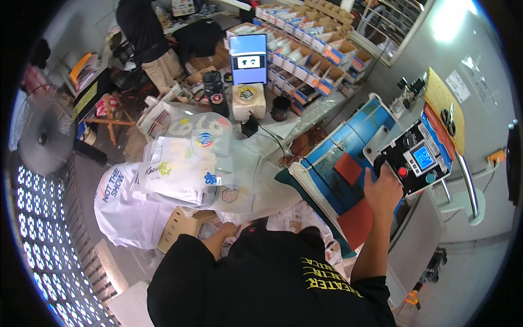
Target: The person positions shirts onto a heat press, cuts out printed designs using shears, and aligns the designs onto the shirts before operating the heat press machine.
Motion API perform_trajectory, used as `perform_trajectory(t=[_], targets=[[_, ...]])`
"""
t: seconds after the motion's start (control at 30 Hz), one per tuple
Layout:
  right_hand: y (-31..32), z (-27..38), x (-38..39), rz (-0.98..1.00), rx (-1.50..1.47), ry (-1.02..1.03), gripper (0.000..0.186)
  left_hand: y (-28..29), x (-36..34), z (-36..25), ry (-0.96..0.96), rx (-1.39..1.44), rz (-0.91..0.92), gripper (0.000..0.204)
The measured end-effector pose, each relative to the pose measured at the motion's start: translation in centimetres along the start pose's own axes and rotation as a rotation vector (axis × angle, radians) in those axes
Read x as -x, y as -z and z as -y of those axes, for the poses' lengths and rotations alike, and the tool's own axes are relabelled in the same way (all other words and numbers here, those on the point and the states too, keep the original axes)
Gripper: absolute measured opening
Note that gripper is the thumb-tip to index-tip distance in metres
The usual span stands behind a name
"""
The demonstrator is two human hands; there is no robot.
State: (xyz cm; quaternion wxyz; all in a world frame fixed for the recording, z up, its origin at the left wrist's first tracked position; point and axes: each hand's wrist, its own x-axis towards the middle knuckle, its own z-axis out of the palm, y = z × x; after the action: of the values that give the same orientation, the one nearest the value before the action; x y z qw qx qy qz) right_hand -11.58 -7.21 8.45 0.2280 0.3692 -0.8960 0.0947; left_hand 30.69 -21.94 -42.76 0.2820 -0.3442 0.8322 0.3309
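right fingers [369, 176] gripping black handle [378, 163], panel [401, 155] (screen [423, 157] lit)

1. Fan [44, 136], dark, round, at left.
2. Screen [248, 44], upright, blue display, above a pale block [248, 109].
3. Bottle [217, 94], black, stickered, left of the screen.
4. Mug [280, 109], dark, beside the block.
5. Cardboard bins [308, 64], in rows, behind.
6. Co-worker [143, 30], dark top, tan trousers.

On the plastic-covered table [318, 121] are set a black bottle [217, 90], a pale block [248, 110] and a black cup [280, 109], and cardboard boxes [305, 62] are ranged in rows along its far part. On the blue bed [370, 122] of the press [406, 166] a red pad [347, 168] is laid, and a larger red pad [357, 224] is placed nearer the wearer
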Motion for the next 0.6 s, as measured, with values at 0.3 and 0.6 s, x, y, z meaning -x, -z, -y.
perform_trajectory(t=[0.3,0.6], targets=[[0.8,0.6,-0.7,0.130,0.024,-0.170,0.034,3.7,-1.1,-3.2,-0.252,-0.152,0.006,0.046],[0.1,-1.1,0.3,0.034,-0.189,0.030,0.032,2.1,-1.4,-5.1,-0.075,-0.137,0.115,0.049]])
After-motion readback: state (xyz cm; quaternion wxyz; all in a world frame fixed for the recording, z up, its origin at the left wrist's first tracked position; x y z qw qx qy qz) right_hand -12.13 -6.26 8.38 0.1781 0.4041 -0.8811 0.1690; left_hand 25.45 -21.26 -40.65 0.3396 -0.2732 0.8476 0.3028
